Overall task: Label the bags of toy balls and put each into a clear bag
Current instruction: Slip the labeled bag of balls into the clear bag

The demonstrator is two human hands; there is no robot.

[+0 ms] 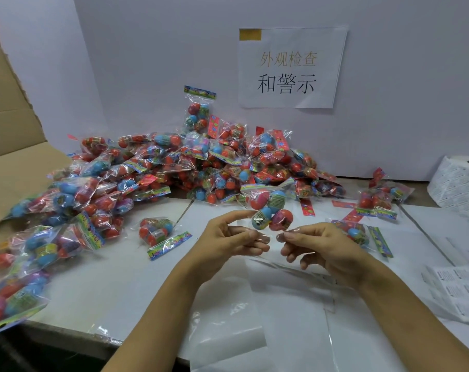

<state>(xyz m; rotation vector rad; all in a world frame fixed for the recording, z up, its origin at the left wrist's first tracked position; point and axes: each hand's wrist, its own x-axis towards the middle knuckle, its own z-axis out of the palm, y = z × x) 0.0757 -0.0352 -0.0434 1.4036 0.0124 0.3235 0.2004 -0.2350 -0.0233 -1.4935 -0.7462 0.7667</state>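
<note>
Bag of toy balls (270, 210): held up over the table, centre, between both hands, in front of the pile.
Cardboard box (10, 146): far left, flaps open.
Pile of ball bags (190, 167): heaped against the back wall, spilling left.
Left hand (228, 237): fingers curled, pinching clear film at the bag's lower edge.
Right hand (316, 244): fingers curled, pinching the same film from the other side.
Clear bags (228, 318): flat on the table under the forearms.
Label roll (461, 181): far right.
</note>
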